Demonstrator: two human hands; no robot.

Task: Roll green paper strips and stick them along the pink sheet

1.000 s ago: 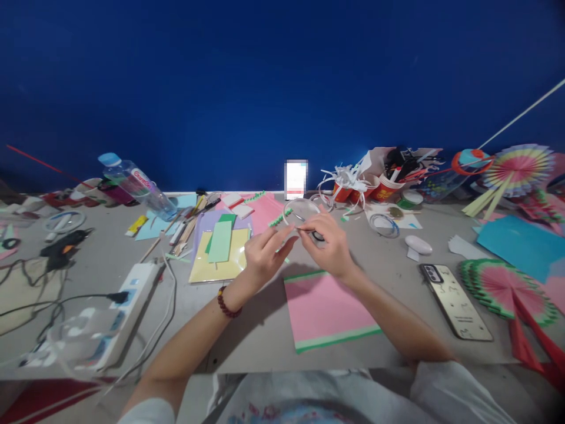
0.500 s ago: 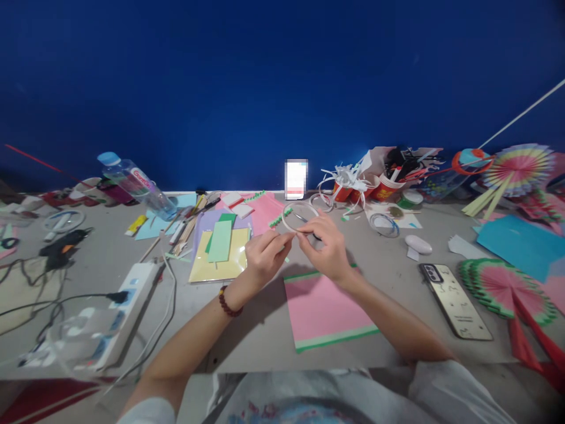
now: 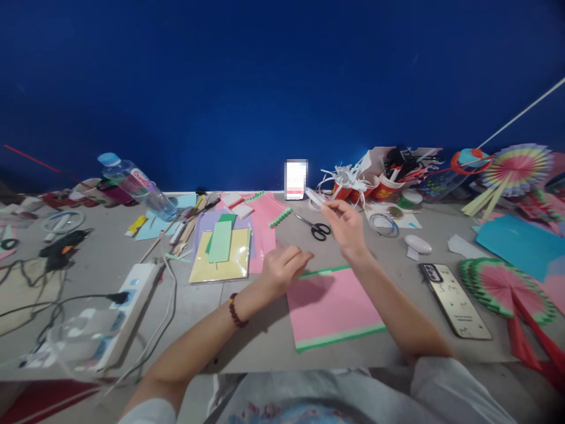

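My right hand (image 3: 346, 227) is raised over the table, its fingers closed on a thin white ring (image 3: 315, 198) that looks like a roll of tape, turned nearly edge-on. Lower and to the left, my left hand (image 3: 286, 268) has its fingers pressed together; whatever they pinch is too small to make out. It hovers by the upper left corner of a pink sheet (image 3: 335, 312) with green bands along its top and bottom edges. Black-handled scissors (image 3: 316, 229) lie between and beyond the hands, blades pointing left.
Left of my hands lie a yellow packet (image 3: 200, 265) with green strips, a tilted water bottle (image 3: 136, 182) and a power strip (image 3: 130, 312). To the right are a phone (image 3: 457, 303), a folded paper fan (image 3: 507, 288) and red cups (image 3: 384, 189). A lit screen (image 3: 295, 179) stands at the back.
My hands have come apart. The right hand has carried the white ring up and right; the left hand has moved down and right towards the pink sheet. The scissors are now uncovered.
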